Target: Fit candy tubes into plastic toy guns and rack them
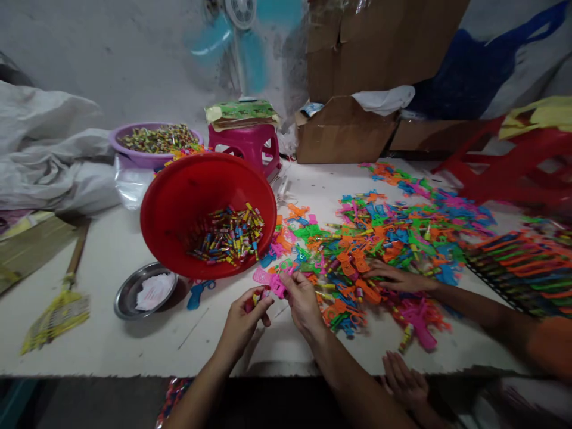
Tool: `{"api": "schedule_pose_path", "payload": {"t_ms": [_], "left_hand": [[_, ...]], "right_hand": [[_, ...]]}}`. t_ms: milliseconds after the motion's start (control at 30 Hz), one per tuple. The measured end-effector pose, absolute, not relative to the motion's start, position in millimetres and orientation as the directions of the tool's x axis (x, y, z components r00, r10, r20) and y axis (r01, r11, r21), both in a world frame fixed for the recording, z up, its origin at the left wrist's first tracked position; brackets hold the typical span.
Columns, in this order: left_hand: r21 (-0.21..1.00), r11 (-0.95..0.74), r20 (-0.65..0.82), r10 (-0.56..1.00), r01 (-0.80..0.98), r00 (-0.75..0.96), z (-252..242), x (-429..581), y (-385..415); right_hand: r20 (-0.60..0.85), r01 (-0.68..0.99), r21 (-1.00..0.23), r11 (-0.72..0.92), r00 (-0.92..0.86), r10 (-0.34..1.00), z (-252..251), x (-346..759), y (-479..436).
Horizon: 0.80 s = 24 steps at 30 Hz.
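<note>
My left hand is closed around a small coloured candy stick at the table's near edge. My right hand pinches a pink plastic toy piece just beside it. Both hands meet in front of the tilted red basin, which holds several wrapped candy sticks. To the right spreads a big heap of colourful plastic toy pieces.
Another person's hand reaches into the heap from the right, and a further hand rests at the table edge. A steel dish, a broom, a purple bowl of candy, a pink stool and cardboard boxes stand around.
</note>
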<state>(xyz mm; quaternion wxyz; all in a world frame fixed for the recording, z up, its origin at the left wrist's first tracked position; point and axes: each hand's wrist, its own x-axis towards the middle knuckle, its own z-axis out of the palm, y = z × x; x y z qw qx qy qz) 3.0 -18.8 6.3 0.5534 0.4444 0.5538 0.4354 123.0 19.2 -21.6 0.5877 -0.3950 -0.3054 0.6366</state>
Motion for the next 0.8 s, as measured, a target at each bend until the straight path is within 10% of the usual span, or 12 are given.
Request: {"api": "schedule_pose_path", "payload": {"t_ms": [333, 567, 700, 800], "left_hand": [[0.971, 0.235, -0.236, 0.97, -0.035, -0.05, 5.5, 7.8, -20.4], [0.742, 0.434, -0.511, 0.86, -0.51, -0.011, 5.3, -12.9, -12.2], [0.538, 0.704, -0.682, 0.687, -0.464, 0.252, 7.3, -28.1, -13.2], [0.639, 0.653, -0.608, 0.752, -0.406, 0.253, 6.7, -24.7, -18.3]], "right_hand": [[0.035, -0.229, -0.97, 0.084, 0.207, 0.978, -20.6, 113.2, 18.2], [0.214, -0.212, -0.967, 0.144, -0.36, 0.908, -2.4, 142.8, 11.1], [0.353, -0.021, -0.917, 0.398, -0.505, 0.787, 13.9, 156.2, 17.9], [0.284, 0.059, -0.936, 0.348, -0.461, 0.841, 14.6, 150.5, 24.9]]}}
